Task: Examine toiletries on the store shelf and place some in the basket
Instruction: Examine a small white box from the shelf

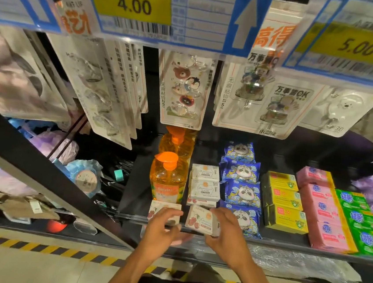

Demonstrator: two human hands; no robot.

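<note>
fingers [216, 213] of the right hand [226, 233] wrap around a small white soap box with a cherry picture [201, 220], held tilted just above the front edge of the black shelf [133, 195]. left hand [160, 226] curls its fingers over a second cherry-printed box [161, 208] lying at the shelf front, just beside the first; whether it truly grips that box cannot be told. right behind them stands an orange pump bottle [167, 178], and beside it a stack of white soap boxes [205, 184]. further right lie blue panda-print packs [242, 184], yellow boxes [284, 202], pink soap bars [324, 213] and green bars [361, 219]. hook cards [184, 88] hang above, under yellow price tags [131, 4].
</note>
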